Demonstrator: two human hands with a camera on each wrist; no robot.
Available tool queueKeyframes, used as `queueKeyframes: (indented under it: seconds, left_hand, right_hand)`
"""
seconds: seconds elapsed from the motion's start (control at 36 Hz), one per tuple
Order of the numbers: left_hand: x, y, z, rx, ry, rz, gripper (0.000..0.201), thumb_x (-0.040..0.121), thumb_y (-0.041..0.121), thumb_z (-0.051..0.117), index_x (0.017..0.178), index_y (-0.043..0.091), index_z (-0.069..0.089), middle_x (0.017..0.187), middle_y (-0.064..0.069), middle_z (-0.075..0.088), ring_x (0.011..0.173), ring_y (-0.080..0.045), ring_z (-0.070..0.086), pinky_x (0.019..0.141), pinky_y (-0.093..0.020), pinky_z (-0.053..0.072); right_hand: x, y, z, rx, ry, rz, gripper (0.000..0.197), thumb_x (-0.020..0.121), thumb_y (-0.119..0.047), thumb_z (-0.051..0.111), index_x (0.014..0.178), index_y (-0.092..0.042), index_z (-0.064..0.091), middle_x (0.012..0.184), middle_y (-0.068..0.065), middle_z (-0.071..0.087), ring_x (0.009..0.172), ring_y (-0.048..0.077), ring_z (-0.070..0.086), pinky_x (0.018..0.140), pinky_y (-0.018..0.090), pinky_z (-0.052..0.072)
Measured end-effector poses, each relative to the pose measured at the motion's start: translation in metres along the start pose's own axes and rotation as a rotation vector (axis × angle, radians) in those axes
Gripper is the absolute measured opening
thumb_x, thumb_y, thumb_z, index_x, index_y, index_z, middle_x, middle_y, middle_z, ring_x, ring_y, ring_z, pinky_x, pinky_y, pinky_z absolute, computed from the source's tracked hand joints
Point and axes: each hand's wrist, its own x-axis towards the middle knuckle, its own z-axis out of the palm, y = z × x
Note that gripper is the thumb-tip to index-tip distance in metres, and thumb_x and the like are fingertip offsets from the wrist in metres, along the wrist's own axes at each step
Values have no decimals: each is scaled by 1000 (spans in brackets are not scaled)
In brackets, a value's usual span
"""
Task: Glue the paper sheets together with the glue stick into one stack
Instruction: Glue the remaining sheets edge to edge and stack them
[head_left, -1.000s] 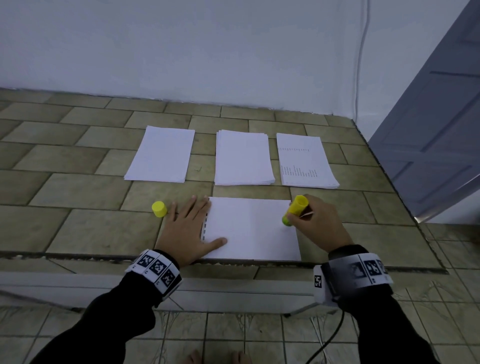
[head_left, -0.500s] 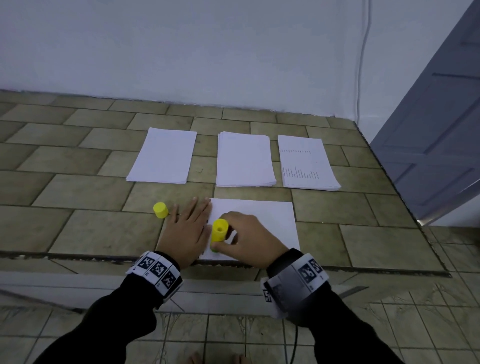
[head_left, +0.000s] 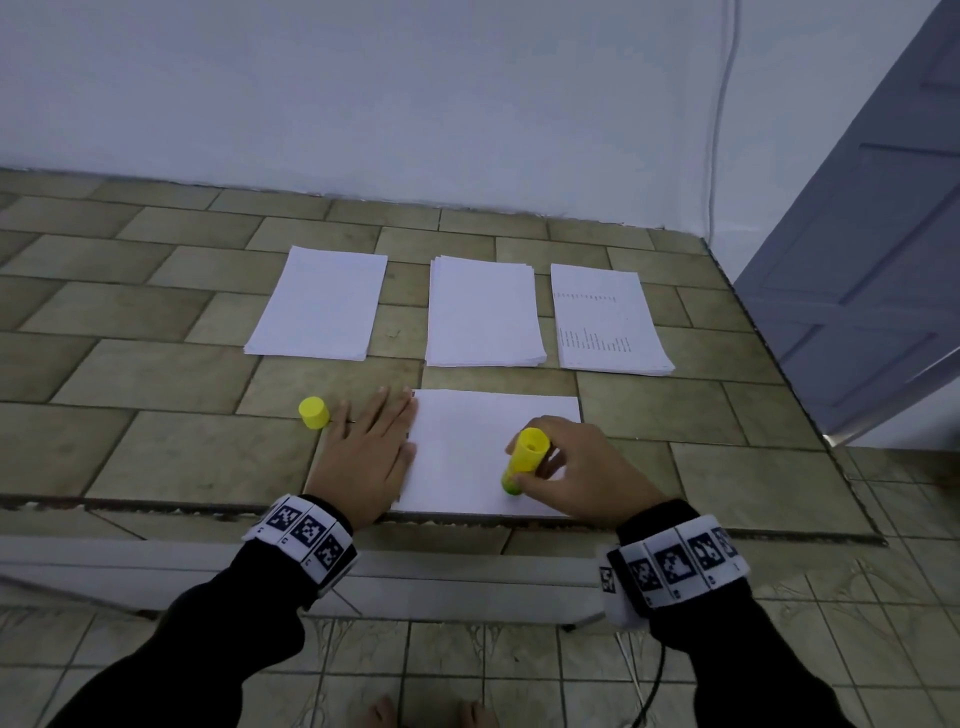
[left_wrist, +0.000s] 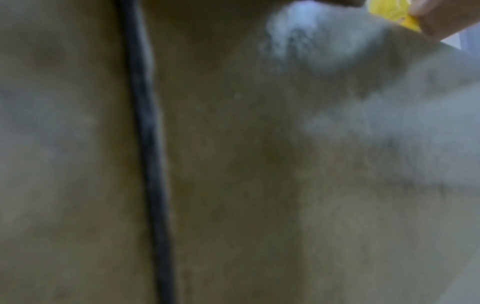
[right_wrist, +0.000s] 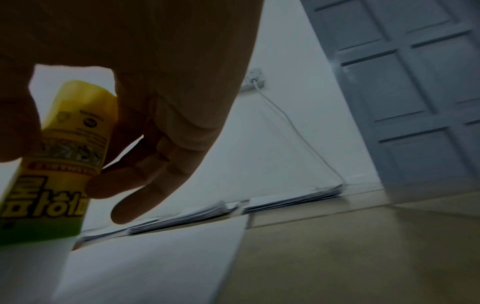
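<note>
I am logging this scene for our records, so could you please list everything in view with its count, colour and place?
Paper stacks: three, white, in a row at the far side of the tiled surface; the right one shows faint print.
Single sheet: one, white, near the front edge, under both hands.
Glue stick: one, yellow with a green lower end, tip down on the sheet.
Cap: one, yellow, on the tiles by the left fingers.
Tiled surface: one, olive-brown.
Door: one, grey-blue, at right.
Cable: one, white, down the wall.
Left hand: flat on the sheet's left edge.
Right hand: grips the glue stick.
</note>
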Motion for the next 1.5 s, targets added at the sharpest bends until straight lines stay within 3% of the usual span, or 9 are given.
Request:
queueKeyframes:
  seconds: [0.17,0.39,0.47,0.56,0.72,0.92,1.03,1.22,1.5]
  left_hand:
    - [0,-1,3,3,12,-7,58,97,35,25,143,8,47,150,-4,45,137,-28,41,105,-61,36]
    - [1,-2,4,-26,14,-18,61,96,38,21,147,11,42,153,-2,40,142,-25,35,109,-60,31]
    - [2,-3,3,-64,22,-25,66,95,43,15,150,14,36,158,2,32,147,-22,25,114,-58,21]
    - [3,-3,3,-93,26,-27,70,93,46,11,152,17,32,159,4,27,149,-18,18,117,-55,14]
    - [3,-3,1,-124,12,-20,73,92,50,8,153,17,30,160,4,24,149,-18,14,118,-54,9]
    - [2,-6,3,-125,39,22,63,96,42,22,147,12,41,155,-3,37,145,-25,28,111,-61,24]
    - [1,-7,5,-71,60,31,55,96,36,33,143,10,47,150,-5,44,140,-27,36,106,-63,34]
    - [1,-4,3,-5,29,58,55,96,32,27,134,6,57,144,-10,51,135,-33,45,100,-64,40]
    - [0,0,-3,15,-31,13,57,97,34,27,139,6,52,146,-9,49,134,-30,47,97,-63,43]
  right_hand:
    - [-22,17,-26,11,67,125,8,73,-20,71,80,-20,69,82,-12,68,75,9,64,65,30,53]
    - [-28,33,-32,27,126,197,13,67,-24,68,79,-27,65,80,-9,67,75,10,64,69,41,55]
    - [-21,25,-25,42,121,138,17,74,-11,75,84,-22,67,86,-10,67,78,9,62,69,33,54]
    - [-7,10,-11,98,86,49,17,78,-19,75,93,-15,68,95,-10,67,83,7,64,70,23,54]
    - [25,-21,26,112,-45,-53,26,81,-18,76,104,-10,66,98,3,68,85,12,64,74,29,56]
    - [47,-42,50,14,-165,-125,25,82,-16,74,103,-8,63,99,8,65,84,19,61,76,39,54]
    - [54,-44,47,-26,-208,-120,24,83,-16,73,103,-8,62,101,8,65,83,16,60,79,36,53]
    - [76,-40,39,-83,-184,-95,24,82,-14,72,103,-8,61,100,4,63,83,11,53,79,30,50]
    - [117,-30,27,-194,-102,18,27,82,-15,72,101,-1,58,97,16,67,89,31,62,82,46,48]
